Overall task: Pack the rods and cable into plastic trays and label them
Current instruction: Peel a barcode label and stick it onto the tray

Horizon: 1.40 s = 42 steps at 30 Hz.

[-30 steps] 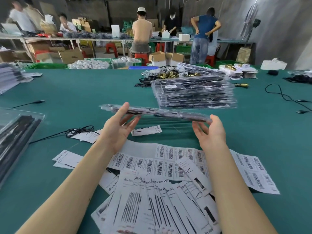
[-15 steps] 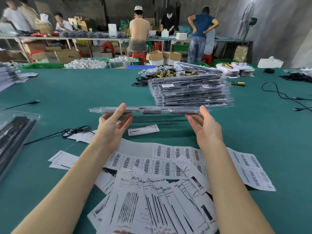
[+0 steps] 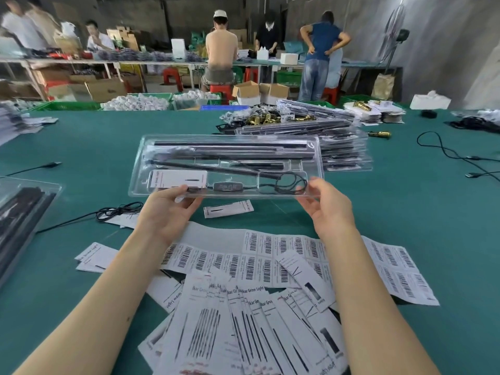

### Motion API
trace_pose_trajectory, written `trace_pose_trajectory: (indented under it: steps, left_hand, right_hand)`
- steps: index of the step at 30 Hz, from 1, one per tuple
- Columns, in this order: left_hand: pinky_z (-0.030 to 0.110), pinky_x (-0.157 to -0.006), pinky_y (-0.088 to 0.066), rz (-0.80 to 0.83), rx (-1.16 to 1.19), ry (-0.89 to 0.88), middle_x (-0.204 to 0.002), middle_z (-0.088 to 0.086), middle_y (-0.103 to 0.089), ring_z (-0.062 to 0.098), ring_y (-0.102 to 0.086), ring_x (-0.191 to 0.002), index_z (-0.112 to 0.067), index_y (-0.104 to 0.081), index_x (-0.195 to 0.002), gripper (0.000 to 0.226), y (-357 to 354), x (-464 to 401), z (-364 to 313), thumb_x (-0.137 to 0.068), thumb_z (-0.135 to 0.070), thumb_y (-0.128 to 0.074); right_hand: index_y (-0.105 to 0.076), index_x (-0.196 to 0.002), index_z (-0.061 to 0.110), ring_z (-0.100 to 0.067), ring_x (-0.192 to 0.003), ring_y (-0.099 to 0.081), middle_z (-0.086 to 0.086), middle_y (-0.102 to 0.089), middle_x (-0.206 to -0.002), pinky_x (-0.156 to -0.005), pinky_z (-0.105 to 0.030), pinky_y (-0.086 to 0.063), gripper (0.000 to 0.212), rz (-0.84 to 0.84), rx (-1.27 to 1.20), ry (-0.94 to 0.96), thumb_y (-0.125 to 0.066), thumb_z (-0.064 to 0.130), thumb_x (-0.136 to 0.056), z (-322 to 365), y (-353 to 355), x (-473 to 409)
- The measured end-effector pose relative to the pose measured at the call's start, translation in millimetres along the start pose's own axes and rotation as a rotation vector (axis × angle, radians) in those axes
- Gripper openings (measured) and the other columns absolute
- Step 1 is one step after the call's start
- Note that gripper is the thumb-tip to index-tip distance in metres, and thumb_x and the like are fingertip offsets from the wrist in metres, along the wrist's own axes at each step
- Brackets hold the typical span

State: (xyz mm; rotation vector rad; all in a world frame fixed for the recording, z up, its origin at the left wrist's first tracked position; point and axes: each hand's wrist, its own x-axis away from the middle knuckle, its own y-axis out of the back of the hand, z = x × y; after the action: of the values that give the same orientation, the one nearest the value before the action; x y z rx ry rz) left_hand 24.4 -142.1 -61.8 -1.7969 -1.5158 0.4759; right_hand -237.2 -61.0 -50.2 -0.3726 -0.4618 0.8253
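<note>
The left-side tray is cut by the frame edge; barcode text is too small; far workers are blurred.

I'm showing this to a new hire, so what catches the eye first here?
The clear plastic tray packed with black rods and a coiled cable, held up centre frame by the left hand and right hand. Below it, barcode label sheets spread across the green table.
</note>
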Motion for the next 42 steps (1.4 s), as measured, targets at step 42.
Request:
trace_pose_trajectory:
  steps: [42]
  left_hand:
    - [0.038, -0.083, -0.062, -0.142, 0.063, -0.126, -0.114, 0.016, -0.063, 0.026, -0.076, -0.087, -0.018, -0.034, -0.122, 0.073, -20, -3, 25, -0.073, -0.003, -0.086]
  right_hand:
    - [-0.069, -0.097, 0.006, -0.014, -0.068, -0.075, -0.004, -0.073, -0.08, -0.062, -0.021, -0.059, 0.027, -0.005, 0.028, 0.055, -0.081, 0.027, -0.086, -6, -3, -14]
